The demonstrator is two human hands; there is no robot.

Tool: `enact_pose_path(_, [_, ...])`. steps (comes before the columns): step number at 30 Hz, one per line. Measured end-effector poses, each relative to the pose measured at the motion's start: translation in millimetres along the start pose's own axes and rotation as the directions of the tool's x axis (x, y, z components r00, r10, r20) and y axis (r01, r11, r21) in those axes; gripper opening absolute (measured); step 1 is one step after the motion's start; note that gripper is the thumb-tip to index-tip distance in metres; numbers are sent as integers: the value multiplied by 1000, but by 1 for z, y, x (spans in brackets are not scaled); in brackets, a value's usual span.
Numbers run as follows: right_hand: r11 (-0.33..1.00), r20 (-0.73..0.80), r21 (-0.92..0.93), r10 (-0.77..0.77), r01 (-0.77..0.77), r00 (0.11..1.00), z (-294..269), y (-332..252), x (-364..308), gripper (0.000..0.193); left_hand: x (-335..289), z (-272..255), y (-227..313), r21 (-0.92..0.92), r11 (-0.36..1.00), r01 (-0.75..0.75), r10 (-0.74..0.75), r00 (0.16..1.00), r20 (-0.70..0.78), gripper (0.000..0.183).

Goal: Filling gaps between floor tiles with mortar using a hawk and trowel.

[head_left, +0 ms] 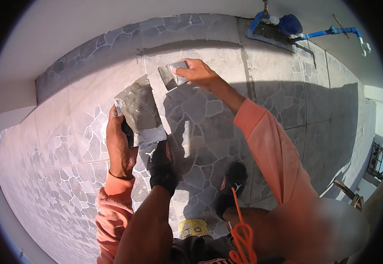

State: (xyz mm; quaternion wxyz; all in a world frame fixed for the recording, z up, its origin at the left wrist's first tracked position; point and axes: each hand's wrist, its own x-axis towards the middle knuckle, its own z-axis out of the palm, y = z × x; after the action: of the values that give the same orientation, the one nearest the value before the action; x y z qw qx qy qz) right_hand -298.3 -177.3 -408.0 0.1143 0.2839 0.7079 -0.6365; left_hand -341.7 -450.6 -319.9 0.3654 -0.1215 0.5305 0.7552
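My left hand [119, 143] is closed around the dark handle of a flat plastering trowel [151, 136], its metal face showing at the near end. A thick mound of wet grey mortar [139, 105] covers most of that face. Up and to the right, my right hand [200, 74] grips a small flat rectangular spreader [167, 79], smeared with grey, with the fingers over its right side. The spreader is just above the tiled floor [200, 103], apart from the trowel; whether it touches the tiles I cannot tell.
My feet wear black slides, the left slide [154, 154] close under the trowel. A yellow bucket [193, 229] stands between my legs. An orange cord [242, 237] hangs in front of me. Blue pipes [319, 34] run along the wall at the far right. Wood pieces [348, 191] lie right.
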Motion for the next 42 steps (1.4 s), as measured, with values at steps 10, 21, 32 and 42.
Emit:
enact_pose_path(10, [981, -245, 154, -75, 115, 967, -62, -27, -251, 36, -26, 35, -16, 34, 999, 2, -9, 978, 207, 38])
enact_pose_path(21, [812, -422, -518, -516, 269, 745, -37, -145, -448, 33, -159, 129, 88, 282, 953, -111, -32, 888, 459, 30])
enact_pose_path(32, [894, -671, -176, -415, 413, 614, -16, -146, -539, 38, -227, 149, 134, 249, -376, -893, 166, 199, 966, 33])
enact_pose_path(42, [864, -600, 292, -167, 409, 782, -6, -120, -557, 40, -258, 201, 103, 175, 833, -525, 185, 563, 805, 27])
